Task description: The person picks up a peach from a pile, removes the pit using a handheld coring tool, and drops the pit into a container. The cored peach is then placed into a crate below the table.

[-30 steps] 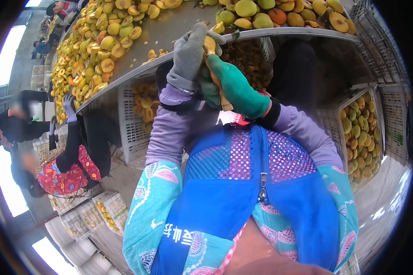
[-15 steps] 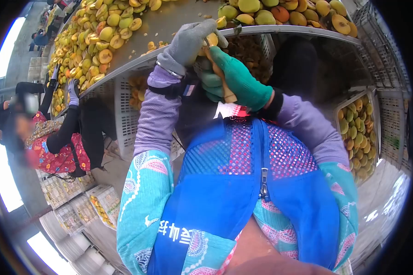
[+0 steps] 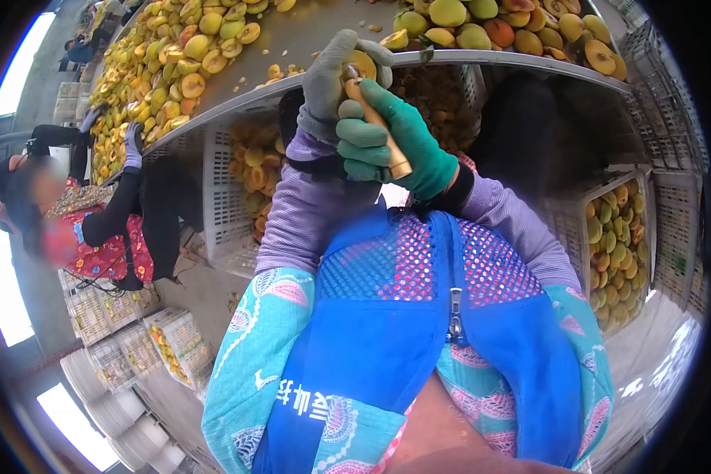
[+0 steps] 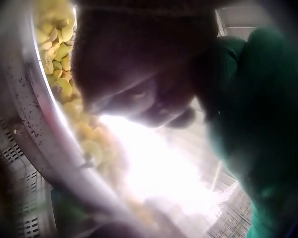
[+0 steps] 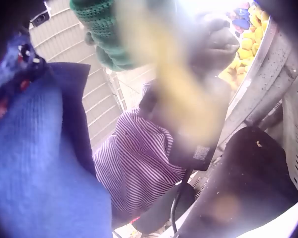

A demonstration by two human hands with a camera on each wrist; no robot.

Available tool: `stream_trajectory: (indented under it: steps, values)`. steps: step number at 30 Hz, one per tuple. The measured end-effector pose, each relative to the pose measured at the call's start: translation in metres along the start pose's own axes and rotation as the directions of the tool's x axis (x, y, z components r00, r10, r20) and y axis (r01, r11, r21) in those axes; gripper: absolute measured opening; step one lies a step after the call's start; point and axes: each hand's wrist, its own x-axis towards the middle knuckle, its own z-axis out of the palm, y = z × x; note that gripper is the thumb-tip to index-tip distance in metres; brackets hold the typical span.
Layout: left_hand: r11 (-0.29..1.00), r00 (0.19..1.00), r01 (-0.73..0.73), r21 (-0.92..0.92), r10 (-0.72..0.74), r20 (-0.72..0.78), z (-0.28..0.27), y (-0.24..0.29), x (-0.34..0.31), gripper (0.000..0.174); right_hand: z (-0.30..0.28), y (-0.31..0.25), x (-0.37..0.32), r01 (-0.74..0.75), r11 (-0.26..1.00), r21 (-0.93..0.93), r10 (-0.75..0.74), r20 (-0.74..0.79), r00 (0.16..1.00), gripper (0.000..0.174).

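In the head view, my left hand (image 3: 324, 88), in a grey glove, holds a yellow peach half (image 3: 363, 65) by the table edge. My right hand (image 3: 419, 146), gloved in green, grips a small wooden-handled tool (image 3: 378, 118). The tool's metal tip meets the cut fruit, and its handle end points back toward my chest. The left wrist view has the grey glove (image 4: 134, 54) in dark shadow beside the green glove (image 4: 268, 109). In the right wrist view, the yellowish handle (image 5: 176, 74) is blurred in front of the green fingers (image 5: 104, 37).
A metal-edged table (image 3: 237, 114) carries a heap of halved peaches (image 3: 162, 87) and more fruit (image 3: 482, 31) at the right. Below it stand a white crate (image 3: 221, 189) and a crate of fruit (image 3: 616, 245). Another person (image 3: 110, 237) works at the left.
Both hands have turned a little, so the tool's metal tip and my curled right fingers now show. My left hand has shifted slightly right since half a second ago.
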Motion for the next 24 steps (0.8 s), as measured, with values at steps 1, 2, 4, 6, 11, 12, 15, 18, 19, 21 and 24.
stream_trajectory:
  steps: [1, 2, 4, 6, 11, 12, 15, 18, 19, 21, 24]
  values:
    - [0.996, 0.994, -0.028, -0.085, 0.019, -0.108, 0.008, 0.002, -0.007, 0.047, 0.000, 0.000, 0.000, -0.033, 0.999, 0.042, 0.032, 0.029, 0.999, 0.039]
    - [0.983, 0.975, -0.070, -0.167, 0.032, -0.218, 0.018, 0.005, -0.015, 0.046, 0.003, 0.000, 0.001, -0.071, 0.994, 0.083, 0.066, 0.058, 0.996, 0.039]
    - [0.921, 0.890, -0.130, -0.367, -0.054, -0.453, 0.021, 0.008, -0.026, 0.039, 0.004, 0.007, 0.005, -0.126, 0.991, 0.035, 0.116, 0.211, 0.970, 0.036]
    - [0.898, 0.978, -0.075, -0.434, -0.020, -0.209, -0.015, 0.015, -0.051, 0.035, 0.015, 0.008, 0.003, -0.051, 0.994, -0.099, 0.055, 0.037, 0.998, 0.036]
    - [0.332, 0.559, 0.606, 0.723, 0.469, -0.684, -0.084, 0.067, -0.103, 0.027, -0.054, -0.016, -0.034, 0.032, 0.998, 0.060, 0.016, -0.666, 0.746, 0.036]
    - [0.315, 0.639, 0.521, 0.793, 0.473, -0.607, -0.079, 0.068, -0.092, 0.028, -0.071, -0.014, -0.040, 0.020, 0.991, 0.132, 0.074, -0.671, 0.738, 0.035]
    - [0.297, 0.852, 0.273, 0.915, 0.367, -0.374, -0.052, 0.064, -0.023, 0.031, -0.046, -0.023, -0.044, 0.031, 0.997, -0.065, -0.067, -0.668, 0.741, 0.033]
    - [-0.180, 0.987, 0.120, 0.976, 0.131, -0.097, 0.005, 0.026, 0.065, 0.032, -0.039, -0.043, -0.040, 0.121, 0.927, -0.355, -0.341, -0.662, 0.668, 0.040]
    - [-0.189, 0.995, 0.080, 0.979, 0.069, -0.068, -0.001, 0.021, 0.084, 0.032, -0.036, -0.047, -0.041, 0.119, 0.885, -0.450, -0.421, -0.663, 0.619, 0.040]
    - [-0.192, 0.999, 0.002, 0.981, -0.052, -0.012, -0.013, 0.004, 0.116, 0.032, -0.019, -0.058, -0.043, 0.079, 0.776, -0.626, -0.570, -0.642, 0.513, 0.042]
    - [0.682, 0.963, 0.249, 0.688, -0.250, -0.100, -0.016, 0.034, 0.100, 0.028, -0.007, -0.080, -0.035, 0.055, 0.569, -0.821, -0.758, -0.497, 0.421, 0.039]
